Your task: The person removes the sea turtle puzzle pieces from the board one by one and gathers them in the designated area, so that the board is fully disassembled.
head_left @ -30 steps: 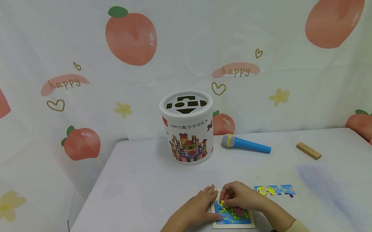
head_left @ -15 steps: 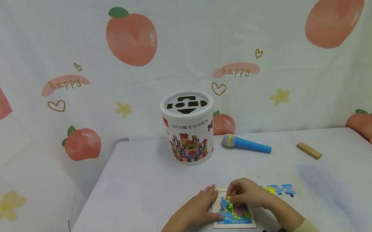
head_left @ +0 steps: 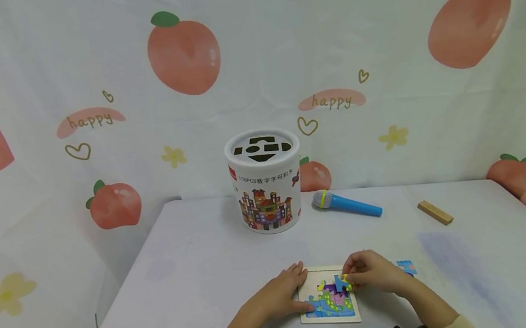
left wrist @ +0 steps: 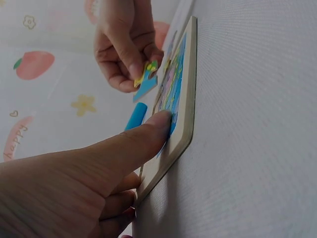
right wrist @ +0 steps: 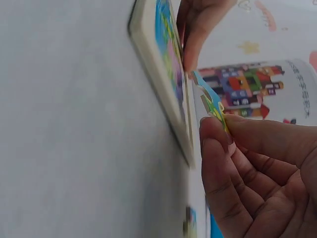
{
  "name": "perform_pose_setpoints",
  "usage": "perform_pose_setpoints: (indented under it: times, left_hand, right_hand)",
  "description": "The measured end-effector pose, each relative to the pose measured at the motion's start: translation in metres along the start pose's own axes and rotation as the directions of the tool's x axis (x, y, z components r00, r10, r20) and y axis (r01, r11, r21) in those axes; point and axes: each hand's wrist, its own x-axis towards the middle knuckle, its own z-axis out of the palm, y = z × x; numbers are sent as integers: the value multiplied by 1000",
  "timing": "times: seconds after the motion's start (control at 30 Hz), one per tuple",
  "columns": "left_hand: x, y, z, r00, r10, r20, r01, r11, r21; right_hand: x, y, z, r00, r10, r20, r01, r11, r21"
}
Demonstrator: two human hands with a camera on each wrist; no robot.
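Note:
A wooden puzzle tray [head_left: 331, 321] lies near the table's front, its lower part filled with colourful jigsaw pieces [head_left: 334, 307]; bare wood shows along the top. My left hand [head_left: 279, 296] lies along the tray's left side, thumb pressing on the pieces and fingers extended toward the upper left corner. Between thumb and fingertips my right hand [head_left: 373, 271] pinches a blue and yellow puzzle piece [right wrist: 214, 101]. That piece is tilted, just above the tray's upper right part. The left wrist view shows it apart from the tray surface.
Right of the tray lies a loose blue puzzle piece [head_left: 406, 266], partly behind my right hand. Further back stand a white block bucket [head_left: 267, 186], a blue toy microphone [head_left: 351, 204] and a small wooden block [head_left: 435, 212]. A peach-print cloth [head_left: 235, 49] hangs behind the table.
My right hand has moved right across the tray with the puzzle piece, uncovering the upper left and hiding more of the loose pieces. The left hand stays in place.

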Motion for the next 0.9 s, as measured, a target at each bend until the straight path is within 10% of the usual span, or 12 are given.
perform_pose_setpoints:
  times: [0.9]
  left_hand:
    - [-1,-2,1,1000,11,-4,-11,1000,-15]
  right_hand:
    - [-33,20,-27,987,141,-83,-143,989,-26]
